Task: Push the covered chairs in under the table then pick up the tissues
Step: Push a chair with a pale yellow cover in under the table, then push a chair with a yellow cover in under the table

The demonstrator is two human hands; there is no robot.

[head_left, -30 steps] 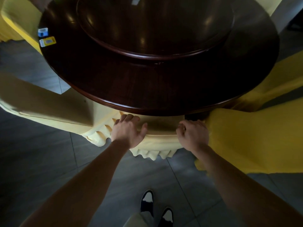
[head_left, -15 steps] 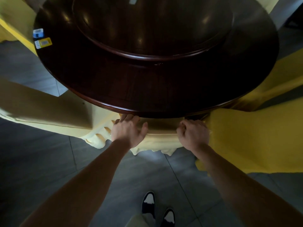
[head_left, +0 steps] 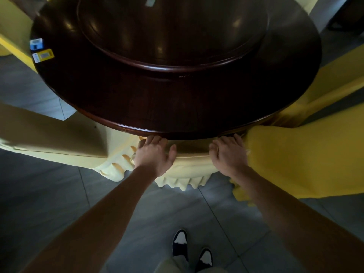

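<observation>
Hands on one covered chair [head_left: 189,168] at table [head_left: 177,107] edge.
Left hand [head_left: 155,154] and right hand [head_left: 228,154] lie spread, gripping its top; two tissue packs [head_left: 40,50] at ten o'clock.

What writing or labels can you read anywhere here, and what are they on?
None can be read.
Blue packet on the table: a dark mark, too small and blurred to read.
Yellow packet beside it: a pale label, too blurred to read.
Pale slip on the turntable: no print that can be made out.
Chair covers and shoes: no text visible.
</observation>
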